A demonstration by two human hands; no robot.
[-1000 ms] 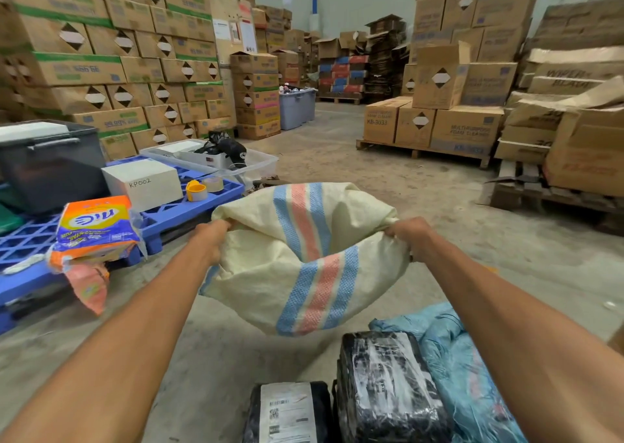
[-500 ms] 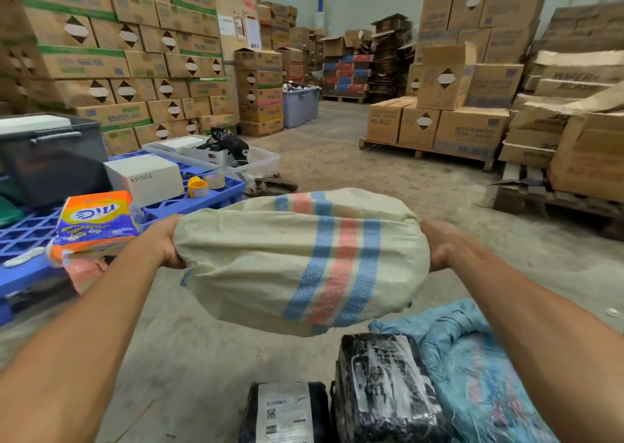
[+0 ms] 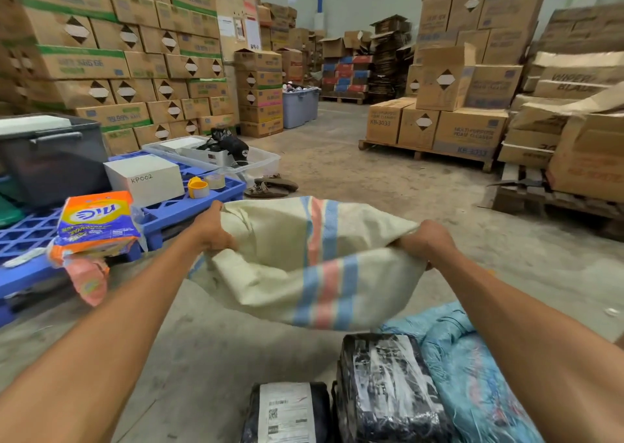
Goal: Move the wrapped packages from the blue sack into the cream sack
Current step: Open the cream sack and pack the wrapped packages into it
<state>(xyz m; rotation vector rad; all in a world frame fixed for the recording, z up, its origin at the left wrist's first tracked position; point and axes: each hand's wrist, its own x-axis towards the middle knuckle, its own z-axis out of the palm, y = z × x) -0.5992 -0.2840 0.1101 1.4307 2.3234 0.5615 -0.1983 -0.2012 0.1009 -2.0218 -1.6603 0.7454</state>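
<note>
Sack (image 3: 304, 263) of cream woven cloth, held open in the air by both hands above the concrete floor (image 3: 354, 172).

The left hand (image 3: 211, 230) and right hand (image 3: 425, 243) each grip a bunched edge of its mouth, fingers curled round the fabric. It looks light, limp and a little slick, so a fistful of the rim seems the surest hold. Two packages lie on the floor below, just beside the crumpled blue sack (image 3: 472, 375): one in glossy black film (image 3: 388, 385), one with a white label (image 3: 287, 412). Both look firm, fairly heavy and slippery, so I judge them best taken by the ends or from underneath.
</note>
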